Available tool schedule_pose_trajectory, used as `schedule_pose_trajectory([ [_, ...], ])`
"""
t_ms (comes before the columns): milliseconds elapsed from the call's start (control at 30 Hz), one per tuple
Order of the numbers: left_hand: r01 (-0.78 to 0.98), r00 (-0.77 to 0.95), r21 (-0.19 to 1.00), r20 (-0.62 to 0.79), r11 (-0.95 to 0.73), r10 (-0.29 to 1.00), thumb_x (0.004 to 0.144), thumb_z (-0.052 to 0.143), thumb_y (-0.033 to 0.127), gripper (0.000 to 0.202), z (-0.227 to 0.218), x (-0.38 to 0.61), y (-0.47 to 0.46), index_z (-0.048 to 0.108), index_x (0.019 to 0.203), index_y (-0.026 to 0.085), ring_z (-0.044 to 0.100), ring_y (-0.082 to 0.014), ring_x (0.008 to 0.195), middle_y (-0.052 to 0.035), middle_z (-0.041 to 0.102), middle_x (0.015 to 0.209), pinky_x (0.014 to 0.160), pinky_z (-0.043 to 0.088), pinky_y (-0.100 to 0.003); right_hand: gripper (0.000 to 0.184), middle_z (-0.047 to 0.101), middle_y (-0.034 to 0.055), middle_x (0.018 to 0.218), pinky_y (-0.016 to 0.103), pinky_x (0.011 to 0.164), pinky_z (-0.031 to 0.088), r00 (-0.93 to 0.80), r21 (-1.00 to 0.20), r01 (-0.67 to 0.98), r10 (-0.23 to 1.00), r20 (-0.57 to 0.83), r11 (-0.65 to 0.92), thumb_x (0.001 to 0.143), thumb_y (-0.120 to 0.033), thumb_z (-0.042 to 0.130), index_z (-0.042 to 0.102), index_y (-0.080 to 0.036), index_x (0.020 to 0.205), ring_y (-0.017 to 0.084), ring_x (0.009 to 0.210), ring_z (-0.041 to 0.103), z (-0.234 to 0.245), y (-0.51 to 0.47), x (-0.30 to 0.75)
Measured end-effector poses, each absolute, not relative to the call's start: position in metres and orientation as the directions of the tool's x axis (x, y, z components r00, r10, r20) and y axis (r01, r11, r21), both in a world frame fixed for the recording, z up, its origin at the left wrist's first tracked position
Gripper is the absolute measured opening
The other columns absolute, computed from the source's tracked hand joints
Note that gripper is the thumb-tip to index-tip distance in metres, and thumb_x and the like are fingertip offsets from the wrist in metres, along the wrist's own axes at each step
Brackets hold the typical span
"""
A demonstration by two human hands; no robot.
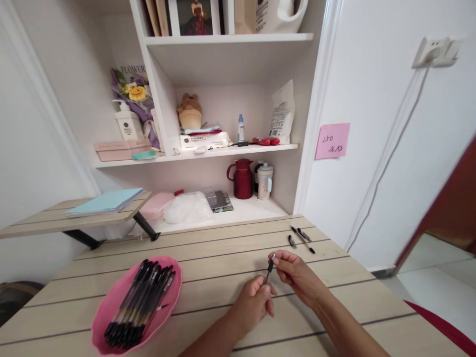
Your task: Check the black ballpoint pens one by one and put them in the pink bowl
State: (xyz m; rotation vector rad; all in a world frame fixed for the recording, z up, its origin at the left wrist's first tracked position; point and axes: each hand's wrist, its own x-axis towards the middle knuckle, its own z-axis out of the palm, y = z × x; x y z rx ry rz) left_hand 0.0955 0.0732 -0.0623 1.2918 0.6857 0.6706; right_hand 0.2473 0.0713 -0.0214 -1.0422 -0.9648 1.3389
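Over the table's middle, a gel pen [269,270] points up and away, with a black grip, a clear barrel and a silvery tip. My left hand [252,301] is closed round its lower barrel. At the top end, the thumb and fingers of my right hand [295,273] pinch the silvery tip. Beyond my hands lie a slim dark pen part [303,240] and two short black pieces that look like pen caps [292,241]. To the left, a pink scalloped bowl [97,325] holds a bundle of black pens [139,302] and a small white-tipped piece.
A wooden riser [55,212] with blue paper [106,201] stands at the back left. Behind the slatted table [208,263], white shelves hold a red jug [243,179], a pale cup [265,182] and a bag of white stuffing [188,207]. A pink note [332,141] hangs on the wall.
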Motion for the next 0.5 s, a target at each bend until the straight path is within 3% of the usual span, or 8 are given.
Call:
schedule_pose_trajectory([
  [67,-0.063,0.629,0.987,-0.076,0.148,0.774,0.079,0.044,0.041,0.026,-0.0628,0.0955,0.0732,0.045,0.082,0.015,0.020,-0.0007,0.027,0.0067,0.050,0.046,0.035,0.008,-0.020,0.026,0.042,-0.0061,0.049,0.021,0.041,0.013,0.045,-0.967,-0.254,0.998,-0.043,-0.030,0.060,-0.036,0.070,0.056,-0.016,0.068,0.004,0.042,0.027,-0.0207,0.0711,0.2466],
  [200,-0.086,0.634,0.985,-0.064,0.152,0.770,0.078,0.045,0.044,0.029,-0.0644,0.0956,0.0731,0.045,0.082,0.015,0.018,-0.0004,0.027,0.0063,0.051,0.046,0.036,0.007,-0.020,0.030,0.057,-0.0006,0.068,0.022,0.041,0.014,0.005,-0.959,-0.281,0.999,-0.031,-0.029,0.063,-0.039,0.067,0.060,-0.018,0.082,0.004,0.043,0.029,-0.0197,0.0704,0.2468],
  [367,-0.075,0.640,0.985,-0.074,0.158,0.765,0.079,0.044,0.039,0.024,-0.0646,0.0949,0.0732,0.046,0.081,0.015,0.020,-0.0008,0.028,0.0059,0.051,0.045,0.036,0.010,-0.020,0.024,0.040,-0.0064,0.047,0.022,0.042,0.013,0.048,-0.967,-0.255,0.998,-0.045,-0.031,0.061,-0.038,0.069,0.058,-0.018,0.068,0.005,0.042,0.024,-0.0225,0.0713,0.2471],
  [500,-0.060,0.648,0.986,-0.080,0.156,0.758,0.081,0.041,0.035,0.020,-0.0639,0.0939,0.0738,0.046,0.081,0.015,0.021,-0.0010,0.028,0.0056,0.051,0.047,0.036,0.011,-0.019,0.027,0.054,-0.0019,0.062,0.022,0.042,0.014,0.010,-0.963,-0.266,0.999,-0.048,-0.044,0.063,-0.039,0.068,0.061,-0.018,0.079,0.005,0.043,0.028,-0.0236,0.0705,0.2477],
])
